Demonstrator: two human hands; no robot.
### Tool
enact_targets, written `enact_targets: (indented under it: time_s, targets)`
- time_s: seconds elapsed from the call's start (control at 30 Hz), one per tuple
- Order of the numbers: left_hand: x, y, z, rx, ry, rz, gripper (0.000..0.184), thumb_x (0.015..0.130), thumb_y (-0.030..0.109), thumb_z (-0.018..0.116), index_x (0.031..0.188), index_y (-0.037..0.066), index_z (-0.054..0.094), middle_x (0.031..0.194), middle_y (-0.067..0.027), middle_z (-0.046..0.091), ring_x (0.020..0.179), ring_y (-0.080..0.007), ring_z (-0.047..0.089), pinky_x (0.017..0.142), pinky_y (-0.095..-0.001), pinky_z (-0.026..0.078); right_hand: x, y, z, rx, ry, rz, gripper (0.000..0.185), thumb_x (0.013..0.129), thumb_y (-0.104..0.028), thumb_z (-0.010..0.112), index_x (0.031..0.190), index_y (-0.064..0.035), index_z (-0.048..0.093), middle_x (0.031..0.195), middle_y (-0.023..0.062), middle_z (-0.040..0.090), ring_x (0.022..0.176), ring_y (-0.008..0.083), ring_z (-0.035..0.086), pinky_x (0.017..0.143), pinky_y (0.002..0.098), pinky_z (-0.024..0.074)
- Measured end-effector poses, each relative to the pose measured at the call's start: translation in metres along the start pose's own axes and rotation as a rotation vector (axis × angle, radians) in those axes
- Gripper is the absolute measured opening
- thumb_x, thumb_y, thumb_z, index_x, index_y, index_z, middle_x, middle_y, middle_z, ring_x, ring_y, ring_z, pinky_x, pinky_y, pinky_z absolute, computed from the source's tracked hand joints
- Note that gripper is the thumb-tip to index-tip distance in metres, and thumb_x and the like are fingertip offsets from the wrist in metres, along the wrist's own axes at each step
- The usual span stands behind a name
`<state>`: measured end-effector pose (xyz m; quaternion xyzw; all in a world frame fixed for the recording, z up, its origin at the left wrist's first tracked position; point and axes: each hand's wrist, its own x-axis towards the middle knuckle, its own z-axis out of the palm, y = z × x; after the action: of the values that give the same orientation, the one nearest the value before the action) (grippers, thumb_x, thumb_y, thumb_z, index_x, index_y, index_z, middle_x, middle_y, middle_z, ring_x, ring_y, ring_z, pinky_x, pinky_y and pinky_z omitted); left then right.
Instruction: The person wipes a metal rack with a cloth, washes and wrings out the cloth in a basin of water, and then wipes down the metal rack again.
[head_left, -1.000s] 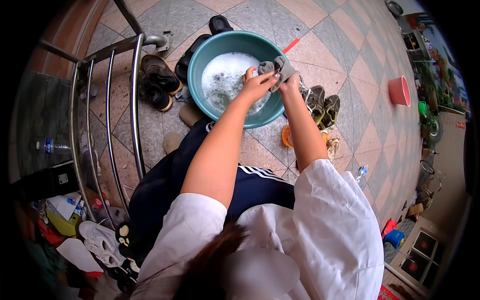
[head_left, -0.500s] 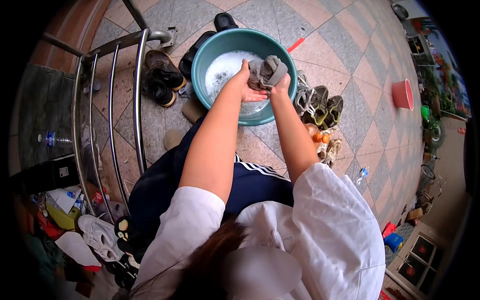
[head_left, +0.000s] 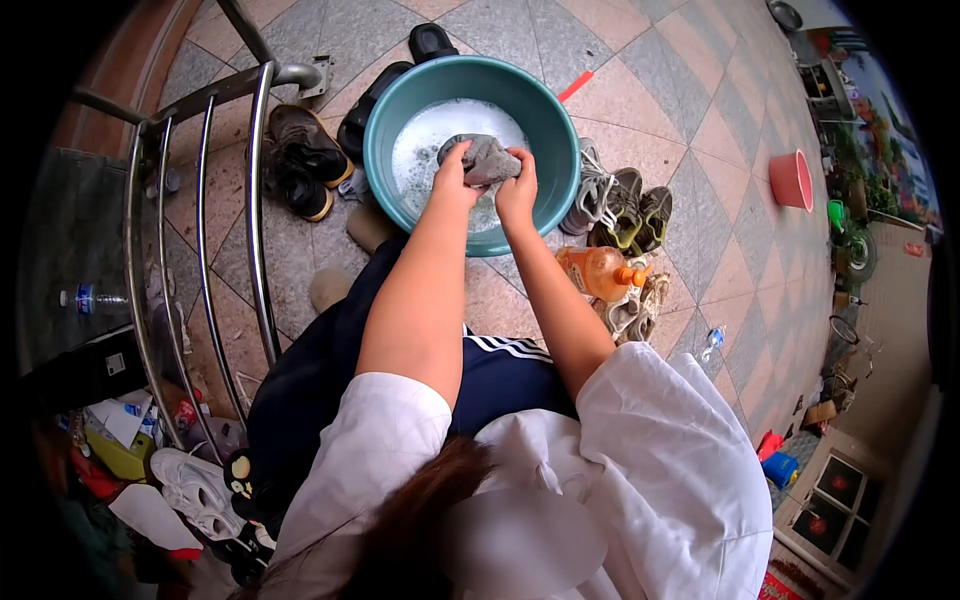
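A bunched, wet-looking grey cloth point(head_left: 487, 160) is held over the green basin point(head_left: 572, 165). White foam and water point(head_left: 415, 150) fill the basin's bottom. My left hand point(head_left: 455, 178) grips the cloth from the left, its thumb on top. From the right, my right hand point(head_left: 518, 188) closes on the other end, fingers curled round it. Both hands are above the foam, inside the basin's rim. Whether the cloth is a sock or a rag, I cannot tell.
Right of the basin are several shoes point(head_left: 625, 210) and an orange pump bottle point(head_left: 597, 272). Dark shoes point(head_left: 300, 155) and a metal railing point(head_left: 262, 210) stand left. A pink bucket point(head_left: 791, 181) is farther right on the tiles. White sneakers point(head_left: 195, 490) lie lower left.
My hands have moved slightly left and down with the cloth. My right hand has turned, and both hands now grip the cloth from opposite sides; my left palm was flatter before.
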<state>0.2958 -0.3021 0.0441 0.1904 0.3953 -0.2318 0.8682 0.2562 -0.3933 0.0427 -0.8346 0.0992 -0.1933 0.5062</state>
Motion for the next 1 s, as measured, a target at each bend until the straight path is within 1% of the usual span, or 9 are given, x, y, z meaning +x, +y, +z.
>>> enact_targets:
  time_s: [0.1,0.2,0.4,0.53,0.63,0.77,0.9,0.93,1.0]
  targets:
    - [0.014,0.004,-0.001,0.026,-0.119,0.215,0.037,0.076,0.012,0.060,0.108,0.000,0.047,0.104,-0.0154,0.053,0.096,-0.0289,0.053,0.082,-0.0462,0.045,-0.025,0.003,0.005,-0.212,-0.110,-0.188,0.062,0.063,0.008,0.047,0.123,0.0088,0.028,0.121,0.0270,0.039,0.115,0.0395,0.037,0.098,0.0414,0.0283]
    - [0.012,0.004,0.009,0.055,-0.070,0.271,0.037,0.071,0.003,0.064,0.104,-0.003,0.048,0.099,-0.0158,0.055,0.089,-0.0274,0.056,0.077,-0.0419,0.049,-0.025,-0.009,0.010,-0.144,-0.031,-0.132,0.077,0.060,0.000,0.060,0.125,0.0113,0.022,0.123,0.0295,0.035,0.116,0.0427,0.034,0.099,0.0438,0.0268]
    - [-0.007,0.010,0.031,0.381,-0.266,0.495,0.083,0.058,0.007,0.078,0.118,0.002,0.022,0.110,-0.0158,0.043,0.102,-0.0266,0.049,0.083,-0.0368,0.046,0.021,-0.033,-0.015,-0.532,-0.013,-0.218,0.066,0.057,-0.006,0.066,0.116,0.0048,0.039,0.109,0.0197,0.050,0.104,0.0356,0.047,0.087,0.0418,0.0394]
    - [-0.017,0.020,0.057,0.084,-0.493,0.186,0.061,0.067,0.029,0.075,0.110,0.002,0.042,0.104,-0.0113,0.052,0.096,-0.0217,0.054,0.081,-0.0362,0.046,0.032,-0.048,-0.027,-0.501,0.075,-0.341,0.058,0.060,-0.007,0.064,0.113,0.0013,0.041,0.101,0.0179,0.051,0.095,0.0342,0.050,0.078,0.0394,0.0437]
    - [-0.028,0.024,0.071,0.207,-0.303,0.198,0.050,0.068,0.035,0.073,0.101,0.003,0.053,0.097,-0.0094,0.057,0.089,-0.0203,0.058,0.078,-0.0337,0.047,0.031,-0.048,-0.026,-0.470,0.041,-0.313,0.063,0.060,-0.011,0.066,0.115,0.0016,0.039,0.100,0.0183,0.053,0.093,0.0348,0.052,0.076,0.0392,0.0449]
    - [-0.040,0.023,0.077,0.403,-0.265,0.362,0.040,0.067,0.021,0.073,0.097,0.002,0.056,0.091,-0.0089,0.061,0.080,-0.0195,0.060,0.076,-0.0324,0.047,0.028,-0.065,-0.022,-0.402,0.021,-0.012,0.079,0.058,-0.018,0.071,0.123,0.0022,0.031,0.095,0.0183,0.058,0.083,0.0363,0.058,0.071,0.0392,0.0474]
    - [-0.033,0.029,0.071,0.640,-0.198,0.657,0.029,0.067,0.014,0.067,0.092,0.004,0.057,0.085,-0.0053,0.059,0.080,-0.0158,0.057,0.074,-0.0297,0.045,0.049,-0.042,-0.021,-0.149,-0.312,-0.043,0.046,0.057,-0.018,0.071,0.096,0.0025,0.057,0.081,0.0178,0.063,0.074,0.0301,0.062,0.065,0.0360,0.0482]
    - [-0.033,0.034,0.064,0.630,-0.207,0.675,0.029,0.067,0.012,0.065,0.094,0.004,0.055,0.085,-0.0051,0.058,0.079,-0.0152,0.056,0.073,-0.0292,0.045,0.052,-0.036,-0.021,0.103,-0.441,0.024,0.025,0.059,-0.013,0.068,0.078,0.0003,0.061,0.072,0.0120,0.062,0.062,0.0193,0.060,0.055,0.0304,0.0458]
    - [-0.031,0.036,0.054,0.503,-0.226,0.615,0.032,0.067,0.011,0.064,0.095,0.003,0.053,0.086,-0.0058,0.057,0.079,-0.0163,0.056,0.071,-0.0296,0.045,0.058,-0.035,-0.026,0.187,-0.622,0.242,0.021,0.058,-0.010,0.067,0.076,-0.0012,0.060,0.065,0.0074,0.057,0.053,0.0134,0.053,0.047,0.0267,0.0405]
